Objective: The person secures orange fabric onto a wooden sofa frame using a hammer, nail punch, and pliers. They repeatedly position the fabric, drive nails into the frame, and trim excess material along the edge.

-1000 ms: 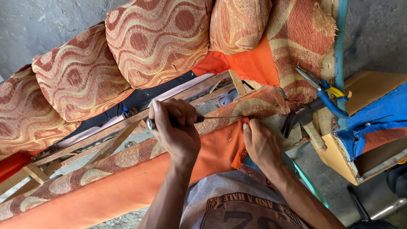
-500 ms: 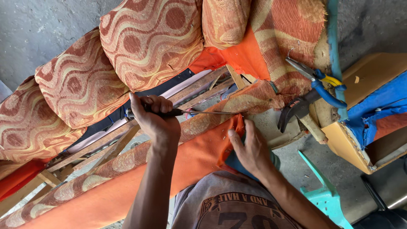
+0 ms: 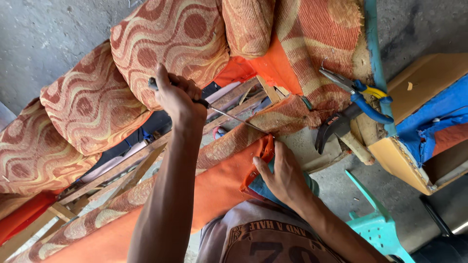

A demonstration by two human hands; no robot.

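Two hands are seen in the head view, both at work on an upturned sofa frame (image 3: 146, 163). The left hand (image 3: 178, 100) is raised above the frame's wooden rail, with the forearm running steeply up from the lower edge of the picture. It is clenched around the dark handle of a screwdriver (image 3: 214, 109); the thin shaft is angled down to the right, and its tip is set at the edge of the patterned fabric (image 3: 273, 122), just beside the right thumb. The right hand (image 3: 282, 175) is laid lower, with the wrist bent. Its fingers are closed on a fold of orange fabric (image 3: 258, 160), which is pinched up from the rail.

Blue-handled pliers (image 3: 358, 92) and a claw hammer (image 3: 336, 126) are rested on the frame, to the right of both hands and apart from them. The screwdriver handle is mostly hidden inside the left fist. The right fingertips are covered by the fold, so what lies beneath the orange fabric cannot be made out.
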